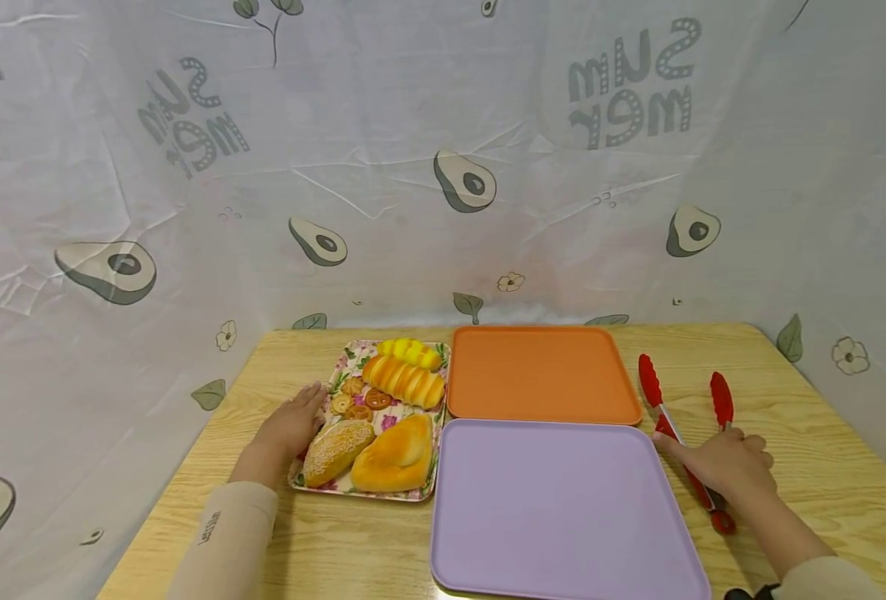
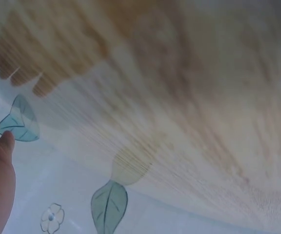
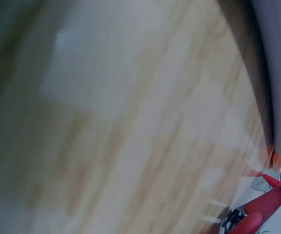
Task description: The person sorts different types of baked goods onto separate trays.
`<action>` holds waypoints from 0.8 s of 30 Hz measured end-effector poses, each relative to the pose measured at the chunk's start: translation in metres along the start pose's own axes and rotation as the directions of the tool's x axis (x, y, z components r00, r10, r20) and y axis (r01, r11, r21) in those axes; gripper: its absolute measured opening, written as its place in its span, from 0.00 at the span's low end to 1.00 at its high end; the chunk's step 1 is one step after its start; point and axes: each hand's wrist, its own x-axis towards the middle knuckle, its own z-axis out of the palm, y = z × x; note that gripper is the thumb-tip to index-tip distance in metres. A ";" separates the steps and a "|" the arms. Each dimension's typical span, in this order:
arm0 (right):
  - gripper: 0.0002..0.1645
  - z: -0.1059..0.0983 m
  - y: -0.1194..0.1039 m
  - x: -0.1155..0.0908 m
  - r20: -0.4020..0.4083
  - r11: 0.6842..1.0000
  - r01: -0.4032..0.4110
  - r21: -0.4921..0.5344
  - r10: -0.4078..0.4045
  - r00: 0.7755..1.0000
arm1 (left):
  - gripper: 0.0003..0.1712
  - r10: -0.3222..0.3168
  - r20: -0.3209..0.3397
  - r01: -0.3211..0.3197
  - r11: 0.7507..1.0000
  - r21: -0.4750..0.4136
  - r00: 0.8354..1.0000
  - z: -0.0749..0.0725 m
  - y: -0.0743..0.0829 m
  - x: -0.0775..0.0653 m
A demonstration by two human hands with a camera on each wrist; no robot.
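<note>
In the head view, my left hand rests at the left edge of a floral tray, its fingers extended along the rim. On that tray lie two bread rolls, sesame bread and plain bread, striped bread, a yellow loaf and several small biscuits. My right hand grips red-handled tongs from above, the thumb at the left arm and the fingers curled over the right arm. Both red tips point away, spread apart. The right wrist view catches the red handle beside the thumb.
An orange tray lies at the back middle, and a purple tray in front of it. All rest on a wooden table. A pale curtain printed with avocados hangs behind and at the sides.
</note>
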 end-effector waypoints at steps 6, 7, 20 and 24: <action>0.75 0.002 0.000 0.003 -0.011 1.000 -0.009 -0.014 0.008 1.000 | 0.32 -0.001 0.006 0.001 1.000 -0.001 1.000 0.001 0.000 0.000; 0.75 0.002 -0.001 0.003 -0.014 1.000 -0.013 -0.014 0.012 1.000 | 0.32 -0.001 0.006 0.001 1.000 -0.002 1.000 0.001 -0.001 0.000; 0.73 -0.001 0.002 0.001 0.003 0.997 -0.032 0.075 0.032 0.999 | 0.31 0.002 0.005 -0.002 1.000 -0.002 1.000 0.001 0.000 0.000; 0.73 -0.005 0.005 0.000 -0.010 0.994 -0.007 0.112 0.008 1.000 | 0.32 0.001 0.005 -0.001 1.000 0.003 1.000 0.000 0.000 0.001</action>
